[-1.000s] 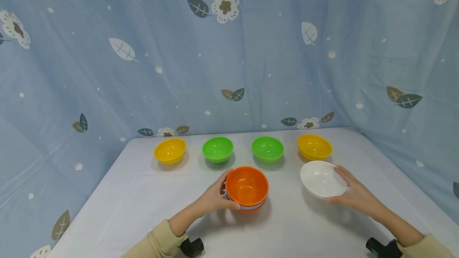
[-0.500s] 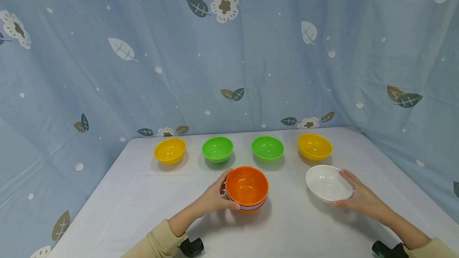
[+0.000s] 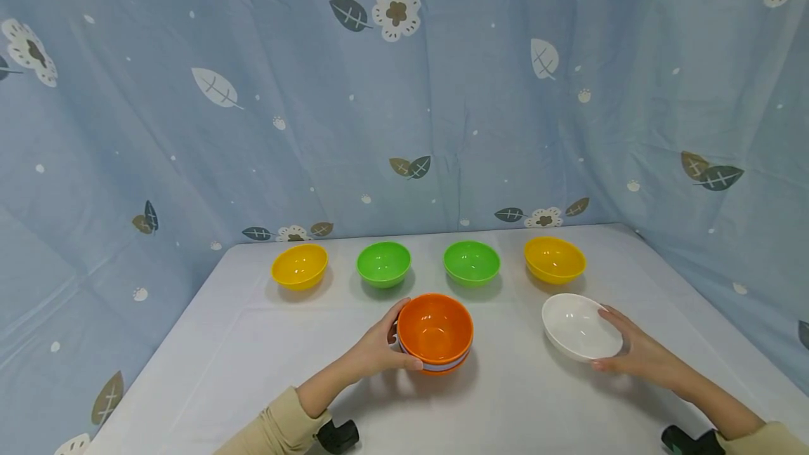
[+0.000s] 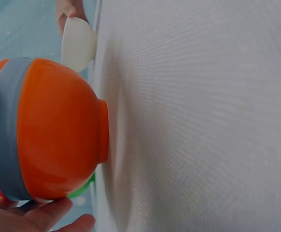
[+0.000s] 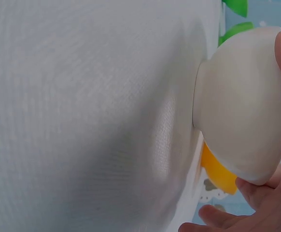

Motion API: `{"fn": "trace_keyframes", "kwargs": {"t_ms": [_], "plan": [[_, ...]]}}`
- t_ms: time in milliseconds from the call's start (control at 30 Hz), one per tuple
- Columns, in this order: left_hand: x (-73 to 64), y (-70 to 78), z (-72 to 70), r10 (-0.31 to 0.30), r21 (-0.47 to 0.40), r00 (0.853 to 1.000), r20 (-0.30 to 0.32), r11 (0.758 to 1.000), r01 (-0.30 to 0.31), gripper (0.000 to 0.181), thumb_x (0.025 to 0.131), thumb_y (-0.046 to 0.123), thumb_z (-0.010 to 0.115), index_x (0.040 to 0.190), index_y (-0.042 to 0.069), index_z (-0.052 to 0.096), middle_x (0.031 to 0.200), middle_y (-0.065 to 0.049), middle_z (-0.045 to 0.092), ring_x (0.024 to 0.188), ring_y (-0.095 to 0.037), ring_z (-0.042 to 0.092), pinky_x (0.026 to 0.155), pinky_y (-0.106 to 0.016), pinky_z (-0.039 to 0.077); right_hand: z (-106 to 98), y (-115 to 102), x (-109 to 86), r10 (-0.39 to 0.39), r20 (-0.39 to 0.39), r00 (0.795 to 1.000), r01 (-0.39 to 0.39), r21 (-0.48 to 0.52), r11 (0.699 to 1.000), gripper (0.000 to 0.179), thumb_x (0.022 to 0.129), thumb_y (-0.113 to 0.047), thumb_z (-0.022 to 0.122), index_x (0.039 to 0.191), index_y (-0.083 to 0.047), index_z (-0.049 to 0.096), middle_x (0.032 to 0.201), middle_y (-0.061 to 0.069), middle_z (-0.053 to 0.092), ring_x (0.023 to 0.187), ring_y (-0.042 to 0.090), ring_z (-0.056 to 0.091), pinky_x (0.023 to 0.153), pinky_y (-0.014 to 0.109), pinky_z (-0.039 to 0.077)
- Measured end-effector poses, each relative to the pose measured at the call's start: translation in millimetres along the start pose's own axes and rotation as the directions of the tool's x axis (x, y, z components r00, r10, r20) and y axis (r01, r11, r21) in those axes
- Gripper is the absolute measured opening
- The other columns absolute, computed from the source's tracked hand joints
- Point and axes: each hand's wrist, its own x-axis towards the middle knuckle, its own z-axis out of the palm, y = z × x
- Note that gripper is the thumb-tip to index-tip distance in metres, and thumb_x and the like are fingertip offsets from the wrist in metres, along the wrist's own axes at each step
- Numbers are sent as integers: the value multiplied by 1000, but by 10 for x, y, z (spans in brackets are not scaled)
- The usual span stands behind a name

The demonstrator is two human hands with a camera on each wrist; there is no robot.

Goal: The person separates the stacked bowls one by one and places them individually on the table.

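Near the middle of the table, my left hand [image 3: 376,347] grips a stack of bowls by its left side. An orange bowl [image 3: 436,328] is on top, a grey-lavender bowl [image 4: 7,130] shows as a band below it, and another orange bowl [image 4: 61,130] forms the bottom. To the right, a white bowl [image 3: 578,327] is held at its right rim between the thumb and fingers of my right hand [image 3: 641,353]. In the right wrist view its foot is at or very close to the tablecloth; contact cannot be told. Both the stack and the white bowl face upward.
Along the back of the table [image 3: 253,371] stand a yellow bowl [image 3: 300,267], a green bowl [image 3: 383,264], a second green bowl [image 3: 472,263] and a second yellow bowl [image 3: 555,260]. A blue patterned curtain [image 3: 354,125] hangs behind and at both sides.
My right hand has moved the white bowl a little to the right and toward me, away from the right yellow bowl. The left hand and its stack have stayed in place.
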Motion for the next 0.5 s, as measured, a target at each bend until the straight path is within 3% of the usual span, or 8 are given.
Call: {"fn": "trace_keyframes", "kwargs": {"t_ms": [500], "plan": [[-14,25,-1,9,-13,1000,5,1000,-9,102,68,26,82,145,6,18,144,-12,34,121,-27,45,92,-41,40,-58,-53,-16,-32,-3,999,32,-7,999,94,75,-35,71,139,12,19,141,37,9,123,59,15,87,75,21]]}}
